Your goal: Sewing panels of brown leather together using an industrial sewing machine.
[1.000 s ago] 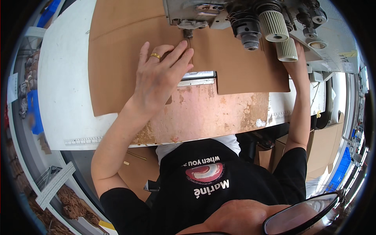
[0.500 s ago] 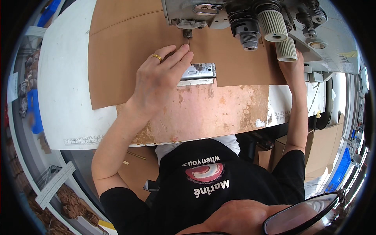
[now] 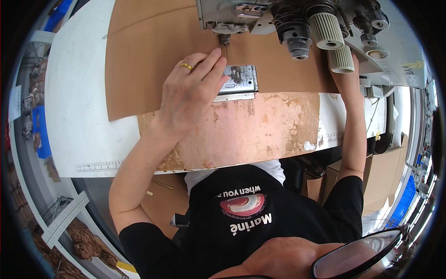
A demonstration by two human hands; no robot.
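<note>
A brown sheet of leather-like material (image 3: 139,60) lies across the table under the sewing machine head (image 3: 255,18). Flat on it rests my left hand (image 3: 188,95), fingers stretched out, with a gold ring on one finger. Its fingertips are just on the near side of the presser foot (image 3: 224,39), beside a seam line running toward me. The metal needle plate (image 3: 244,76) shows to the right of those fingers. My right hand (image 3: 344,76) is at the sheet's right part, near the machine's ribbed knobs (image 3: 341,59), which hide its fingers.
The white table (image 3: 74,93) has a worn tan patch (image 3: 260,130) in front of the needle plate and a printed ruler along its near edge. Blue bins (image 3: 42,135) and shelving stand at the left. A cardboard box (image 3: 385,172) is below on the right.
The brown sheet has slid away from me, baring more of the needle plate and the worn patch. My left fingers have shifted slightly forward; my right hand has moved a little farther away too.
</note>
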